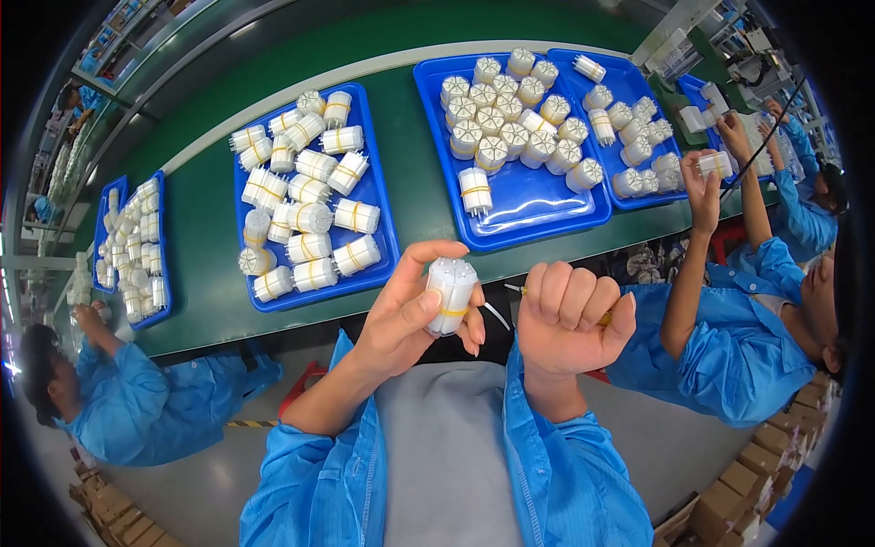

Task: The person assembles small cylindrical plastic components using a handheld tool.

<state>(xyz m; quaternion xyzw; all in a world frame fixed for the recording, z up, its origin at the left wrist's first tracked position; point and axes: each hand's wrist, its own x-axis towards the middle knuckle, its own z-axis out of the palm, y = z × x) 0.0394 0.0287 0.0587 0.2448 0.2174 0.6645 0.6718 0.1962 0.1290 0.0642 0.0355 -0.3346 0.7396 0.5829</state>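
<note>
My left hand point(410, 305) is closed around a white cylindrical bundle point(453, 294) of wedge-shaped pieces, bound by a yellow band and held upright above the table's near edge. To its right, my right hand point(570, 319) makes a fist. A thin stick-like tool point(515, 288) pokes out at its left side, and a bit of yellow shows by the thumb; the rest is hidden in the fingers. Beyond my hands, a blue tray point(524, 235) carries many similar bundles, mostly standing on end. In another blue tray point(378, 182) to the left, most bundles lie on their sides.
A third blue tray point(670, 199) with bundles adjoins on the right, and a fourth tray point(164, 273) sits far left. All rest on a green table point(205, 228). A co-worker at right holds a bundle point(715, 165); another works at left. Cardboard boxes point(729, 492) stand at lower right.
</note>
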